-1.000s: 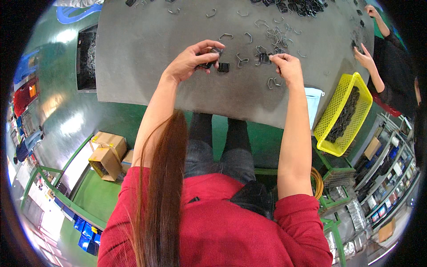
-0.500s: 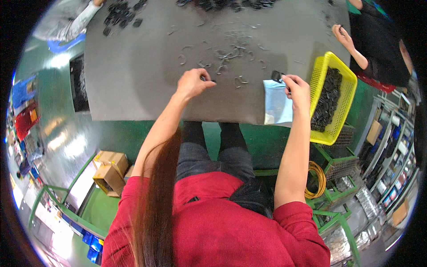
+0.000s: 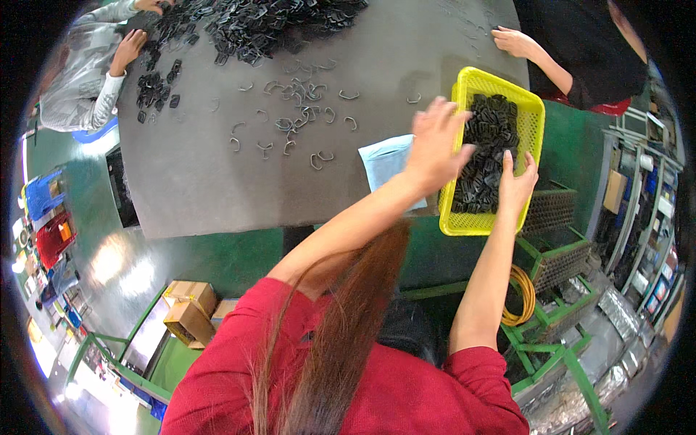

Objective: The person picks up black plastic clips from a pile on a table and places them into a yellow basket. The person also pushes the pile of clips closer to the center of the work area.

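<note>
My left hand (image 3: 436, 148) is spread and slightly blurred over the left rim of a yellow perforated plastic basket (image 3: 536, 109). I see nothing held in it. My right hand (image 3: 516, 187) reaches over the basket's right side, thumb and fingers apart. Its thumb is above the heap of small black plastic pieces (image 3: 487, 138), and its fingertips are by the right rim. Whether they touch that rim is hard to tell. A light blue packet (image 3: 384, 161) lies on the grey table (image 3: 217, 174), partly beneath my left forearm.
Thin curved strips (image 3: 304, 94) are scattered mid-table. Beyond them rises a large black heap of pieces (image 3: 268, 29). Another person's hands (image 3: 130, 49) work at the far left; a co-worker's hand (image 3: 516, 43) rests at the far right edge. Cardboard boxes (image 3: 190, 308) stand low at left.
Both hands have moved to the basket, the left one crossing rightward. The black piece in my right hand is no longer seen there; my left hand has gone from pinched to spread. The view has shifted.
</note>
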`<state>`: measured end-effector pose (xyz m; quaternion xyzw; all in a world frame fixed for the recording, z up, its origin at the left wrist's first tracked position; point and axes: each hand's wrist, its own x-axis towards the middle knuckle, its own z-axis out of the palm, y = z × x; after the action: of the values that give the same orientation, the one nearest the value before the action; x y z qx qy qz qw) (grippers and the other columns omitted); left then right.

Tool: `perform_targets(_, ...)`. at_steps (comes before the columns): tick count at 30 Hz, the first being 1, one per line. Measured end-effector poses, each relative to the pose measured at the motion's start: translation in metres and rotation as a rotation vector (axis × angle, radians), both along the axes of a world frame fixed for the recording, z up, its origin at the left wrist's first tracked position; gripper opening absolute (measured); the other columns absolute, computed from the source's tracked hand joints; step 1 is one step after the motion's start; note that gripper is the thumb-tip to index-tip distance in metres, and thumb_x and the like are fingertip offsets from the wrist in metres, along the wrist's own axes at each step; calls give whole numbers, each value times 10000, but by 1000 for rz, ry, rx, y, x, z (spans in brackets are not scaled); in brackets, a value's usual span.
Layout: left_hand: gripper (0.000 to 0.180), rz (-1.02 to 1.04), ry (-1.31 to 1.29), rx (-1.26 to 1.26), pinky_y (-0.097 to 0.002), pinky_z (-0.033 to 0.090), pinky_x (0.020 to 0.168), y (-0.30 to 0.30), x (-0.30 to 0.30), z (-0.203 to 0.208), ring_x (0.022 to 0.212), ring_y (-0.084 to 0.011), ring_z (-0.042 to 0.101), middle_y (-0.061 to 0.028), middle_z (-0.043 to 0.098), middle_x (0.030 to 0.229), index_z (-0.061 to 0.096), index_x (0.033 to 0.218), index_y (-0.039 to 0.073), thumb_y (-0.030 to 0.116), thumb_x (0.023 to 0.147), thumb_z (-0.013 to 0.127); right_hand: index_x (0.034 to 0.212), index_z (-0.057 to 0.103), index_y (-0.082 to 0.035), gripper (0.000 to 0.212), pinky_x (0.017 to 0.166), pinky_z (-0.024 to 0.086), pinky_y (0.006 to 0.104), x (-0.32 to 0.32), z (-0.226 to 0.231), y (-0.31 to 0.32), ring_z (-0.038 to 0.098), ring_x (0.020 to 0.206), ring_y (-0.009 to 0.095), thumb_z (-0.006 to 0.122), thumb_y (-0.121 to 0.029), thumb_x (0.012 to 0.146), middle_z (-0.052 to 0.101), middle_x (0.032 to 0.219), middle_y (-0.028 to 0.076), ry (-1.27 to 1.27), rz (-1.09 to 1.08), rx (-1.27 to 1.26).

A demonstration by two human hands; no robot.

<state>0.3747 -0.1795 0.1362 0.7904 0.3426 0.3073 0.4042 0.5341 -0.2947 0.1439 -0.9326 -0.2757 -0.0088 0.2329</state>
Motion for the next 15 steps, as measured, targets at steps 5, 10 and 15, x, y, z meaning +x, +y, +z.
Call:
perform_targets(5, 697, 167, 545, 84, -580, -31, 1065, -10, -148, -87, 1388, -351, 12, -104, 172, 1480, 313, 1385, 200, 315, 787, 652, 1202, 493, -47, 431, 1029, 305, 433, -97, -22, 85, 381, 1246, 338, 615, -189, 813, 467, 1260, 173, -18, 604, 232)
perform_targets(10, 651, 14, 672, 256, -614, -111, 1031, 6, -180, -119, 1393, -344, -17, -60, 135, 1506, 288, 1412, 250, 440, 841, 538, 1356, 321, -85, 612, 1036, 177, 607, -149, -125, 165, 189, 1337, 411, 566, -319, 846, 250, 1419, 219, -6, 240, -62)
perform_targets(15, 617, 256, 723, 320, -648, -124, 1004, 79, -164, -131, 1400, -306, 11, -38, 160, 1504, 290, 1415, 247, 411, 859, 499, 1353, 371, -96, 526, 1071, 156, 548, -192, -158, 225, 250, 1345, 308, 462, -350, 901, 345, 1414, 128, -161, 583, 45)
